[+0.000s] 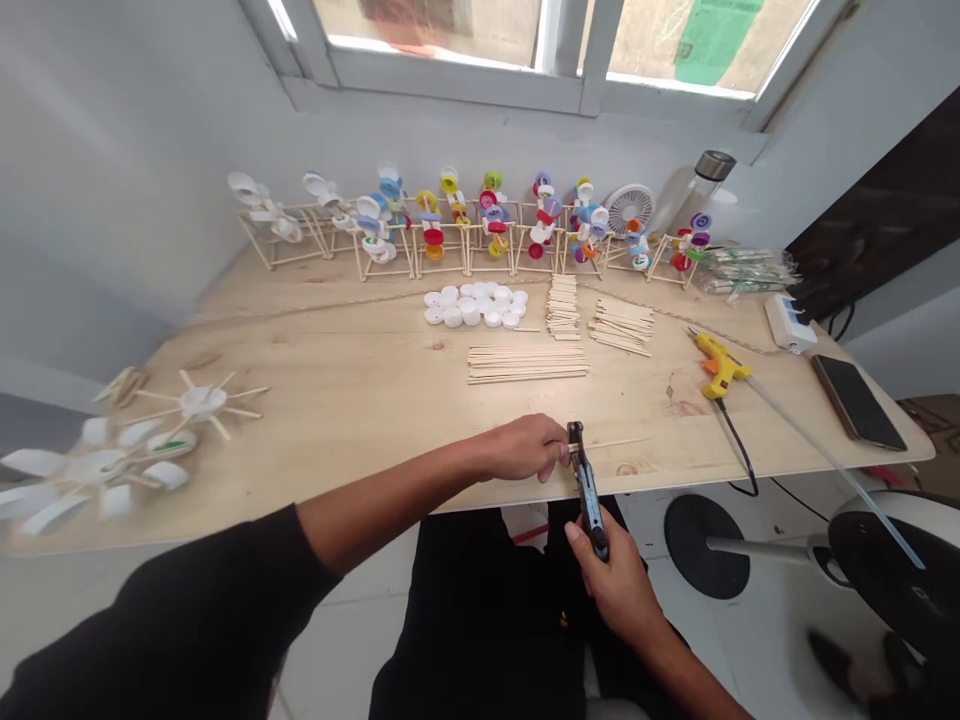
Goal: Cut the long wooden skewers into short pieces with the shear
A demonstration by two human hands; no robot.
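Observation:
Over the table's front edge, my right hand is wrapped round the handles of a pair of dark, blue-grey pliers, whose head points away from me. A thin wooden stick runs across at the jaws and sticks out to the right. On the other side, my left hand pinches the stick's left end with fingertips close to the jaws. Whether the jaws touch the stick is too small to tell. Just beyond my hands lie long sticks in a neat row, a pile of short sticks and some mid-length sticks.
White bottle caps sit mid-table. Stick frames with coloured cap wheels line the back. A yellow glue gun and a phone lie right. A spoked stick wheel and a white paddle wheel lie left.

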